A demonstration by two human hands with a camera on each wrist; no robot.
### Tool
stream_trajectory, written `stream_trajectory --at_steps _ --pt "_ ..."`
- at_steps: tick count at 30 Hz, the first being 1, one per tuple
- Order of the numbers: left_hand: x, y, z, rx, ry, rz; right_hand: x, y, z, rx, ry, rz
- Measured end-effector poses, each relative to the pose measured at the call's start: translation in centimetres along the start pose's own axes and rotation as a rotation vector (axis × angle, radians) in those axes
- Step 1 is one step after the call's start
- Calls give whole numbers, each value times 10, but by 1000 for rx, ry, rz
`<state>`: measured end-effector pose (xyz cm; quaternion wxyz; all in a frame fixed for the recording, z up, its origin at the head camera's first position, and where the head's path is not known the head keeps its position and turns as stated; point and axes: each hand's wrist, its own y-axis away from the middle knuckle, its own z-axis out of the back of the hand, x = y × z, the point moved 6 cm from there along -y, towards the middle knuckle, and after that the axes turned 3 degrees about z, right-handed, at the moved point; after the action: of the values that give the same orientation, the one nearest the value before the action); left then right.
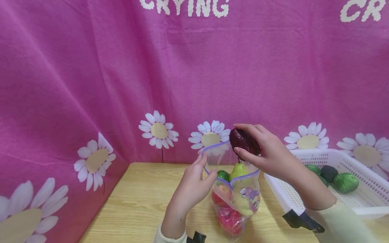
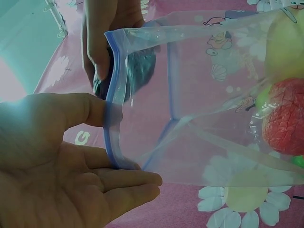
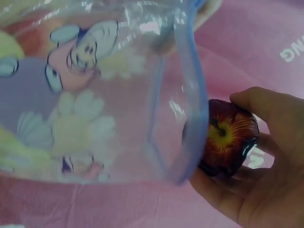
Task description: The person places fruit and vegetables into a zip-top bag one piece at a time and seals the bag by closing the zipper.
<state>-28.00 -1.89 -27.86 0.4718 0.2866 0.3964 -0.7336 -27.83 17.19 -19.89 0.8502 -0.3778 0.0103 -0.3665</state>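
My left hand (image 1: 192,184) pinches the blue zip rim of a clear printed zip bag (image 2: 152,111), its mouth spread wide. Inside the bag are a yellow-green pear (image 1: 238,171), a small green item (image 1: 223,175), a reddish-orange fruit (image 1: 221,196) and a crumpled-looking bright red piece (image 1: 231,221) at the bottom. Over the right side of the mouth, my right hand (image 1: 273,152) grips a dark red apple (image 1: 244,141) between thumb and fingers. The right wrist view shows the stem and yellow streaks of the apple (image 3: 228,142), partly behind the bag's rim.
A white perforated basket (image 1: 369,210) stands to the right on the wooden table (image 1: 143,202), under my right forearm. It holds several green pieces (image 1: 346,183) and a black round one (image 1: 329,173). A pink daisy-print cloth (image 1: 194,74) hangs behind the table.
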Motion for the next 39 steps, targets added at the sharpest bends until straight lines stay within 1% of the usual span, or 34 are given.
stream_trajectory --at_steps 6,11,17,24,29,35,39 --pt "-1 1 1 -5 -12 -18 3 -1 -21 65 53 -2" --pt "-2 0 2 -6 -18 -17 1 3 -32 106 76 3" --pt "-3 -1 2 -3 -22 -25 -1 6 -35 114 104 -2" --pt "-2 0 2 10 -9 -6 -2 8 -38 129 143 -29" --pt "-2 1 1 13 -7 -5 -3 9 -38 125 164 -40" --pt "-3 1 1 17 -7 -4 -3 10 -40 153 193 -54" --pt "-2 2 1 18 3 0 -3 10 -42 163 209 -44"
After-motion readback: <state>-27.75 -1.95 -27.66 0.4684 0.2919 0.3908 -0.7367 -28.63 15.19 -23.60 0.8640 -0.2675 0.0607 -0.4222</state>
